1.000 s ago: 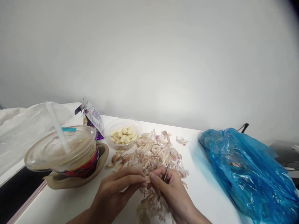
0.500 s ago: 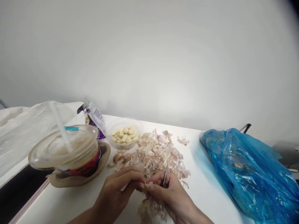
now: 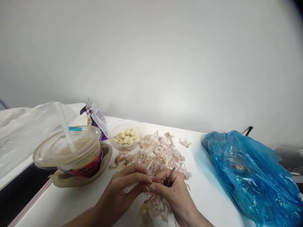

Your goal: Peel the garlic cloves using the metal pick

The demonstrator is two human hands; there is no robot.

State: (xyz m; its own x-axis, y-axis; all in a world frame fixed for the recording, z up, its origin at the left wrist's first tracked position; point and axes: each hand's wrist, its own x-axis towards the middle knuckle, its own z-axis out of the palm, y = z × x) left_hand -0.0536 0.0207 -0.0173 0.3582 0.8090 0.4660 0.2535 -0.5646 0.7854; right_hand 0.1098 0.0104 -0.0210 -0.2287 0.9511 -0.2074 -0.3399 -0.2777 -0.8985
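My left hand [image 3: 123, 192] and my right hand [image 3: 171, 194] meet at the fingertips above the white table [image 3: 203, 189], pinched on a small garlic clove [image 3: 149, 186] that is mostly hidden between them. A thin metal tool [image 3: 169, 177] also sits in my right hand, its tip sticking up past the fingers. Just beyond the hands lies a pile of garlic skins [image 3: 158, 154]. A clear bowl [image 3: 125, 137] with several peeled cloves stands behind the pile. A few unpeeled cloves [image 3: 120, 158] lie left of the pile.
A plastic cup with lid and straw [image 3: 71, 151] stands on a brown holder at the left. A printed packet [image 3: 96, 116] leans behind it. A crumpled blue plastic bag [image 3: 251, 176] fills the right side. Clear plastic [image 3: 21, 132] lies at the far left.
Both hands stay pinched together and have shifted slightly; the metal tool has tilted a little to the right. The view has drifted slightly.
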